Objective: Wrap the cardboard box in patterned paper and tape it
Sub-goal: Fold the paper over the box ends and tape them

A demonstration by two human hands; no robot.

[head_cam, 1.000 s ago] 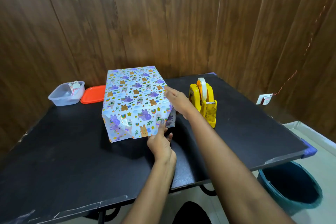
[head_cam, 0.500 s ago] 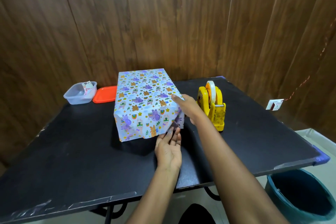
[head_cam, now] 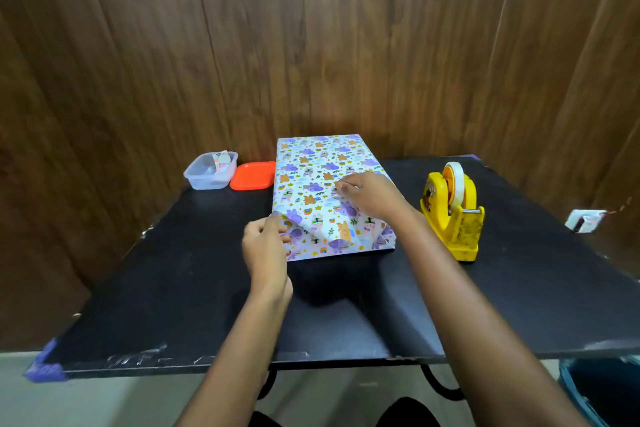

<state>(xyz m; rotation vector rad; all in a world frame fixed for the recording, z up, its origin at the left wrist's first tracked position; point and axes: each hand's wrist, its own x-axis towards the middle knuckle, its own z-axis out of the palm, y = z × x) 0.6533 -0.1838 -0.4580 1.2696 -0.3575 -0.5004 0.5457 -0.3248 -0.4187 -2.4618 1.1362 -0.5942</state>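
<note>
Lower centre: left hand (head_cam: 266, 246) pinches the patterned paper (head_cam: 311, 163) at the near-left corner of the cardboard box (head_cam: 341, 239).
Centre, on black table (head_cam: 173, 288): the box is covered on every visible face; the near end flap looks unsecured.
Right hand (head_cam: 372, 196): bent fingertips on top, pinch unclear.
Right: tape dispenser (head_cam: 452, 215), probably needed next.

Two bare forearms, left (head_cam: 239, 350) and right (head_cam: 467, 315), in from bottom edge, uncovered right to frame border. Left hand (head_cam: 266, 246) centre-left, right hand (head_cam: 372, 196) centre, both bare. Short thumbnail visible on left. Two black fabric patches (head_cam: 405, 412) bottom centre, probably trousers; too cropped to confirm.
</note>
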